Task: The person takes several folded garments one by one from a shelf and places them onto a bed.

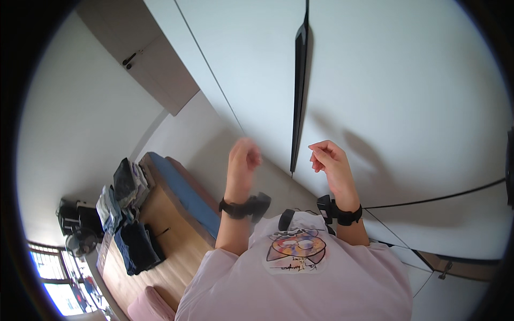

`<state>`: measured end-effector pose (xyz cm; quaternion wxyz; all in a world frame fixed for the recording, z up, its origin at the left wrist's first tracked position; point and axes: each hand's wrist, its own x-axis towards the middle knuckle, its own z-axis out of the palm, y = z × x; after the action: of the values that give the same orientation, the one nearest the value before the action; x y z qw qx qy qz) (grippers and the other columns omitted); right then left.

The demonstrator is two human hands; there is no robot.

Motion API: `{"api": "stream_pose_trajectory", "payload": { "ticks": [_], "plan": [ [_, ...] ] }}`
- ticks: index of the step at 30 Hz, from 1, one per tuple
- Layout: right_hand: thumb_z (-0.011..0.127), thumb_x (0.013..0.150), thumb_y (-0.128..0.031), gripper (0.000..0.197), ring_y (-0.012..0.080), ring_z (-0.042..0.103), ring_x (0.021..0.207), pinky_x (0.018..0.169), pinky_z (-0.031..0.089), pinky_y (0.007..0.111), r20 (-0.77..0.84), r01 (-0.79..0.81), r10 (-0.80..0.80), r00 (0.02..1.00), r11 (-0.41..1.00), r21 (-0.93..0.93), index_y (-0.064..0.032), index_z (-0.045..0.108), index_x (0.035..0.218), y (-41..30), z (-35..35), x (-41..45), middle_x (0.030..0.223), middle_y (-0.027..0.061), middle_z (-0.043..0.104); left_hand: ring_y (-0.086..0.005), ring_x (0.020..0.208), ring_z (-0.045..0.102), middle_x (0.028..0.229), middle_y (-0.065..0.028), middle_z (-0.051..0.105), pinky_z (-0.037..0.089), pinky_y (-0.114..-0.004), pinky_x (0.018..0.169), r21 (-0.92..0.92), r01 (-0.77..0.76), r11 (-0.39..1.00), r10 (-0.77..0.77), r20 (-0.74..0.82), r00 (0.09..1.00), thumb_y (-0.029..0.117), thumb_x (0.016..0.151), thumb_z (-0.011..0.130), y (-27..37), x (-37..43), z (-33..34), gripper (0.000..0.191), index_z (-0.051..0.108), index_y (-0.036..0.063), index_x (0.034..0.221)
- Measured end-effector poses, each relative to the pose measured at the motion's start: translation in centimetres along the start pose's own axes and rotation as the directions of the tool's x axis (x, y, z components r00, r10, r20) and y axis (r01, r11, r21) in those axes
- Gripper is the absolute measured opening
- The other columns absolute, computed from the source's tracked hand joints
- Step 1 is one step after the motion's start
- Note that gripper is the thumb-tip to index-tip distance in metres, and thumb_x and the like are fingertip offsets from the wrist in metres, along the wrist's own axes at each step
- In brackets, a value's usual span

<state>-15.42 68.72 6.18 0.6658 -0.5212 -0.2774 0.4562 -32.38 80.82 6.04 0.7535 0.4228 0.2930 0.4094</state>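
Observation:
My left hand (244, 156) is raised in front of my chest, its fingers curled and blurred, with nothing visible in it. My right hand (330, 162) is up beside it, fingers bent loosely inward, also with nothing visible in its grasp. Before me stands a white wardrobe (385, 92) with a long black vertical handle (299, 88). The right hand is near the lower end of this handle, apart from it. Each wrist wears a black strap with a small device.
To the left is a bed (180, 232) with folded dark trousers (136, 248), stacked clothes (126, 184) and a pink item (150, 305). A fan (81, 242) stands beyond it. A brown door (148, 56) is at upper left. A black cable (437, 196) runs to the right.

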Motion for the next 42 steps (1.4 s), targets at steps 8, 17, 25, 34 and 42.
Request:
{"api": "stream_pose_trajectory", "payload": {
  "ticks": [8,17,25,34,42],
  "plan": [
    [0.048,0.083,-0.013,0.013,0.0076,0.046,0.056,0.051,0.037,0.02,-0.177,0.052,-0.051,0.983,0.999,0.001,-0.0031,0.055,0.087,-0.1,0.1,-3.4,0.066,0.0014,0.052,-0.0089,0.055,0.041,0.063,0.0006,0.044,0.035,-0.022,0.051,-0.009,0.114,0.993,-0.111,0.161,0.981,0.018,0.082,0.046,0.3,0.2,1.3,0.016,0.048,0.0083,0.069],
    [0.048,0.081,-0.012,0.013,0.0082,0.045,0.056,0.052,0.038,0.021,-0.342,0.067,-0.061,0.938,0.998,0.006,-0.0032,0.055,0.087,1.0,0.9,-7.2,0.065,0.0016,0.051,-0.0082,0.055,0.04,0.063,0.001,0.044,0.034,-0.021,0.051,0.024,0.222,0.975,-0.22,0.289,0.932,0.019,0.082,0.046,-0.6,-0.5,0.9,0.017,0.048,0.0091,0.069],
    [0.049,0.08,-0.012,0.013,0.0081,0.046,0.056,0.052,0.037,0.02,-0.492,0.075,-0.06,0.869,0.997,0.011,-0.0028,0.055,0.087,1.8,1.3,-11.3,0.064,0.0009,0.05,-0.0085,0.055,0.039,0.062,0.0003,0.042,0.033,-0.021,0.051,-0.014,0.323,0.946,-0.299,0.343,0.89,0.019,0.082,0.046,-1.9,-2.0,0.3,0.018,0.046,0.0087,0.067],
    [0.052,0.08,-0.012,0.011,0.008,0.05,0.06,0.055,0.041,0.021,-0.636,0.202,-0.125,0.761,0.978,0.05,-0.0032,0.055,0.087,1.8,-0.2,-16.6,0.068,0.0011,0.053,-0.0083,0.055,0.036,0.062,0.0005,0.04,0.031,-0.021,0.051,0.063,0.368,0.928,-0.353,0.471,0.809,0.018,0.079,0.046,-3.1,-3.6,3.7,0.017,0.043,0.0093,0.064],
    [0.052,0.081,-0.013,0.011,0.0079,0.05,0.061,0.056,0.041,0.021,-0.711,0.287,-0.183,0.679,0.958,0.028,-0.0036,0.055,0.086,1.4,-3.7,-22.2,0.069,0.0006,0.053,-0.0087,0.055,0.034,0.062,0.0002,0.038,0.03,-0.022,0.05,0.115,0.345,0.931,-0.347,0.565,0.749,0.017,0.08,0.043,-5.6,-6.7,8.2,0.018,0.042,0.0089,0.064]
  ]
}}
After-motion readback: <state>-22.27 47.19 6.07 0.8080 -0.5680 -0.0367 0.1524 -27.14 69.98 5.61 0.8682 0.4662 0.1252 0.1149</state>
